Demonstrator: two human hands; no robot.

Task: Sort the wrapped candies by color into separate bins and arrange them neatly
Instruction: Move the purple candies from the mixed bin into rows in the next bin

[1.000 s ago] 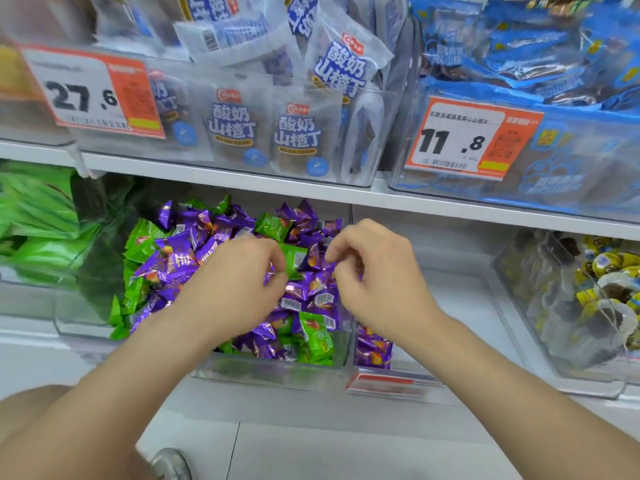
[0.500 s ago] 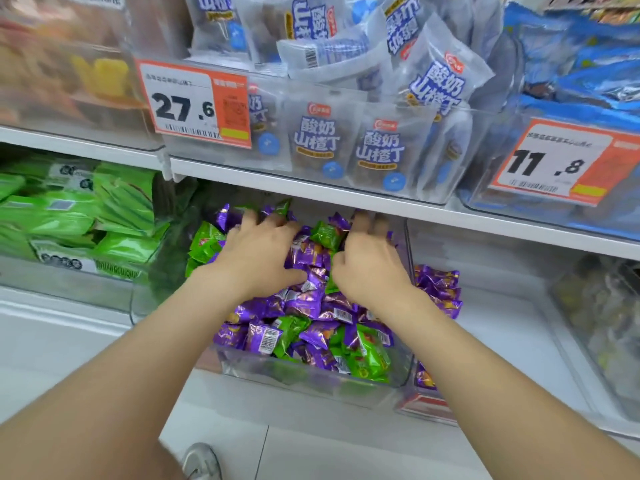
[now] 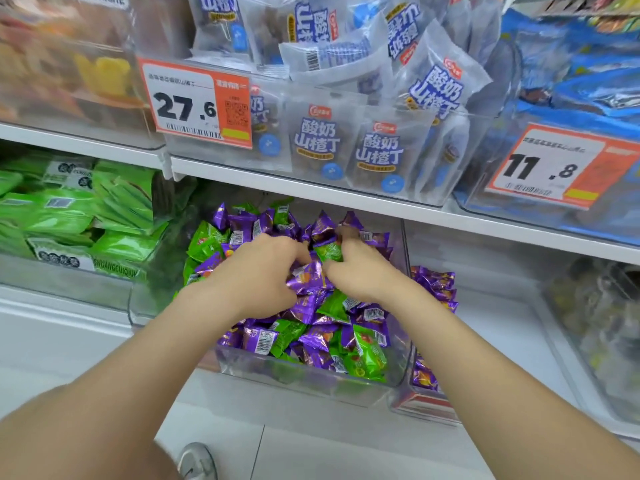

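Seen from the head camera, a clear plastic bin [image 3: 311, 384] sat on the lower white shelf [image 3: 491, 317]. It was full of small purple wrapped candies [image 3: 308, 306] and green wrapped candies [image 3: 367, 355], all mixed up. Both hands were in the pile, toward the back of the bin. The right hand [image 3: 360, 271] had its thumb and fingers curled round one green wrapped candy [image 3: 329, 251]. The left hand [image 3: 263, 271] was just beside it, with its fingers bent down into the purple ones. I could not tell if it held any. A second clear bin [image 3: 429, 407] stood against the first bin's right side, and only purple candies showed in it. Big green packets [image 3: 69, 216] lay to the left. Above was an orange and white price tag [image 3: 197, 105] that read 27.6.
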